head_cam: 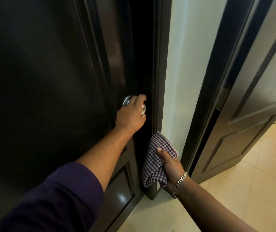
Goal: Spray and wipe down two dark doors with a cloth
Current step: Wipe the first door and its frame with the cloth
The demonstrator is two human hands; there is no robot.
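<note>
A person's left hand (131, 113) curls round the metal knob (127, 100) of a dark door (50, 81), fingers wrapped over it, while the right hand (170, 166) pinches a bunched checked cloth (157, 158) low beside the door's edge, close to the dark frame (159, 64). A chain bracelet (179, 183) hangs at the right wrist. To the right, past a strip of pale wall (184, 64), a second dark door (244, 114) stands ajar over a tiled floor (234, 198).

The cloth hangs off the panel rather than flat against it — whether it touches the frame cannot be told. The grip on the knob reads as readying to turn or steady the door, with wiping judged to be unfinished.

Risks from here: if the door swings while the right hand sits near the jamb, cloth or fingers could be caught between door edge and frame. A loose pinch on the cloth could let it drop to the floor and pick up grit. The glossy finish would show streaks from a bunched, uneven cloth.

No spray bottle is in view. The knob is mostly hidden under the fingers, the door's upper half is too dark to judge for wetness or dust, and the room beyond the second door is cut off.
</note>
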